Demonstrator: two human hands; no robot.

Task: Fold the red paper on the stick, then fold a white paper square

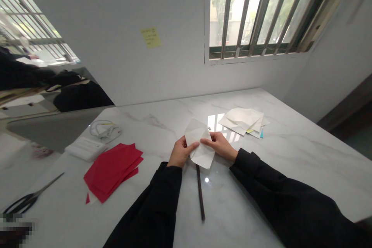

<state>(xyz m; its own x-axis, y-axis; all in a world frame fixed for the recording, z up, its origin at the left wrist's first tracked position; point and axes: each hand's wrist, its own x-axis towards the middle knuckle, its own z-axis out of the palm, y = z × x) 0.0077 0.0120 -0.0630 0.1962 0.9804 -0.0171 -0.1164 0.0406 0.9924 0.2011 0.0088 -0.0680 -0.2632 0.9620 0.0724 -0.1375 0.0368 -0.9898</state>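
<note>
Near the middle of the view, a folded white paper [200, 157] is held up between both hands. My left hand [180, 152] pinches its left side, the thumb lying across the front. On the right side, my right hand [221, 145] grips it with the thumb also on the front, and the two thumb tips nearly meet. The other fingers are partly hidden behind the paper. A thin dark stick [200, 197] lies on the marble-patterned table [247, 201], its upper end hidden under the paper.
Red paper sheets [112, 170] lie at the left, near black-handled scissors [31, 197], a white packet [86, 148] and a coiled cable [104, 130]. White papers [244, 120] are piled at the back right. A yellow note [150, 37] is on the wall beside a barred window [255, 15].
</note>
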